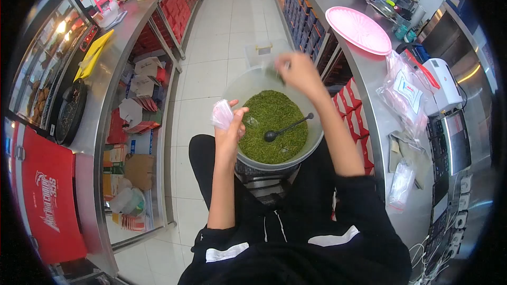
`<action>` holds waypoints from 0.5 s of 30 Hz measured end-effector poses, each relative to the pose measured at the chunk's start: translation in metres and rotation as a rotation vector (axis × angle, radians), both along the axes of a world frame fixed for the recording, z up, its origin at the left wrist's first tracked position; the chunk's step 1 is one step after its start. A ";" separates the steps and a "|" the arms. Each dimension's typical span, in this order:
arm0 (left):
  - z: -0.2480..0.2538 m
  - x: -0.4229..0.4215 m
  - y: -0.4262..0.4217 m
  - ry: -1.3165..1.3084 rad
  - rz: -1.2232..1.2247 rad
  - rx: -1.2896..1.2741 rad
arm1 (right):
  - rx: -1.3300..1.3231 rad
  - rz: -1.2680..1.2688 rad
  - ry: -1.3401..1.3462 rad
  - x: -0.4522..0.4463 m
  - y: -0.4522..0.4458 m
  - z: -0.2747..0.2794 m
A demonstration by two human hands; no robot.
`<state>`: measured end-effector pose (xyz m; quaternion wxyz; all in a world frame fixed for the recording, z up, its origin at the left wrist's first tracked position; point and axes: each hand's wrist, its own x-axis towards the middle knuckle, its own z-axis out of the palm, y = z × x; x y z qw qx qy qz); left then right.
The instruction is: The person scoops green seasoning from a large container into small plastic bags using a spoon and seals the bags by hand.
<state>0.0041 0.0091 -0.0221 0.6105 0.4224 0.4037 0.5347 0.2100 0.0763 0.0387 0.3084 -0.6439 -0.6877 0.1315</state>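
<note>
Left hand [229, 131]: fingers clamped on bags [222, 114], left of bucket [316, 133]. Right hand [300, 73] blurred, far side; cannot tell grip. Best work low over greens [264, 111], avoiding spoon [271, 136].

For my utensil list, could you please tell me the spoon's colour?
The spoon is black, seen best in the head view.
</note>
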 end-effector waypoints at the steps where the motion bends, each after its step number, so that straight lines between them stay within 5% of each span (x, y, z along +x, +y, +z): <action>1: -0.004 -0.001 -0.002 -0.131 -0.041 -0.055 | 0.212 -0.104 -0.001 0.004 0.014 0.000; 5: -0.004 0.004 -0.004 -0.323 -0.113 -0.125 | 0.565 -0.184 -0.196 -0.001 0.019 -0.008; 8: -0.002 0.010 -0.005 -0.335 -0.220 -0.151 | 0.094 0.163 0.131 -0.032 -0.047 -0.007; 15: -0.006 0.024 -0.008 -0.487 -0.299 -0.281 | 0.072 0.080 0.583 -0.050 -0.079 -0.058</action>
